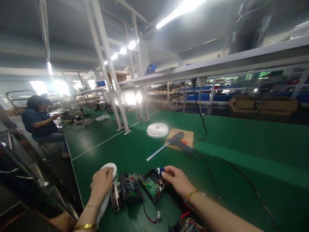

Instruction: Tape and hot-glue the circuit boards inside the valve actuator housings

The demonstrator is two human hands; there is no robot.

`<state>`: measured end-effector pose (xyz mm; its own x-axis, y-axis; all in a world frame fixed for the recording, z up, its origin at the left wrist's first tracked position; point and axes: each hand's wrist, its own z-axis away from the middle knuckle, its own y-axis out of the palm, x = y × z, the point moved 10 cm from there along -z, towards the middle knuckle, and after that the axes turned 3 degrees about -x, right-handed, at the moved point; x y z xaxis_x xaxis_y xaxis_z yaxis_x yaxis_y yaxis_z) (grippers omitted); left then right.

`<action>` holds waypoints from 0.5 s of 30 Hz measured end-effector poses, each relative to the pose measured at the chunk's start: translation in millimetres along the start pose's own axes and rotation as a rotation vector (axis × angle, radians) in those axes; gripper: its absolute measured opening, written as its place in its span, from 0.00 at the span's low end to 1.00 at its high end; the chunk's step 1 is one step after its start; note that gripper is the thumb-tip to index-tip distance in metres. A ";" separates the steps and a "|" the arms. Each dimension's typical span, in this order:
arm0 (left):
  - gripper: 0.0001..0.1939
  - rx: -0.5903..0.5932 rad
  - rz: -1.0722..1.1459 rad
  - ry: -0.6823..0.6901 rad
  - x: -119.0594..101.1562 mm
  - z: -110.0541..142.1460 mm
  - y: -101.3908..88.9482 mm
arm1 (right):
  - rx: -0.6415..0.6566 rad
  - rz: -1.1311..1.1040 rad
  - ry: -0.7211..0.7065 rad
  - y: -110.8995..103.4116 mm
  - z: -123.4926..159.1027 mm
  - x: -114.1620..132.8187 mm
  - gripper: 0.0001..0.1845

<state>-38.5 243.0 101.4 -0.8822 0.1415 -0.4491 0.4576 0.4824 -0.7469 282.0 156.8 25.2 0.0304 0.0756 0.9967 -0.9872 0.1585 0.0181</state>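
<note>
My left hand (101,183) rests on top of a white round device (109,169) with a metal fitting (116,196) at the near edge of the green table (241,154). Beside it lies an opened black box (131,190) with a green circuit board (151,187) and coloured wires. My right hand (176,180) pinches a small blue and white part (160,170) just above the board's far corner. A red wire with a white plug (158,215) trails toward me.
A glue gun (180,141) lies on a wooden board (183,135) with a white stick (158,151) and a black cable (202,122) running up to a socket. A white tape roll (157,130) sits behind. Another person (40,120) sits working at the left table.
</note>
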 end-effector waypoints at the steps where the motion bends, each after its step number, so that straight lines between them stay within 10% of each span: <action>1: 0.12 0.016 0.026 0.030 -1.1 1.4 3.4 | 0.002 0.003 -0.002 -1.9 -0.8 0.2 0.20; 8: 0.19 -0.251 0.222 0.300 -74.7 87.8 -38.1 | 0.015 0.038 0.028 -5.9 0.0 -4.8 0.23; 11: 0.12 0.017 0.287 0.751 -153.9 145.3 -24.8 | 0.024 0.065 0.024 -4.2 1.4 -4.7 0.25; 15: 0.09 0.250 0.098 0.887 -186.3 168.0 0.3 | 0.069 0.127 -0.003 0.3 4.8 0.5 0.25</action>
<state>144.5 71.6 102.4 -0.5530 0.8315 -0.0533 0.4544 0.2474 -0.8557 281.0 152.2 26.1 -0.0959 0.0874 0.9915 -0.9915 0.0795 -0.1029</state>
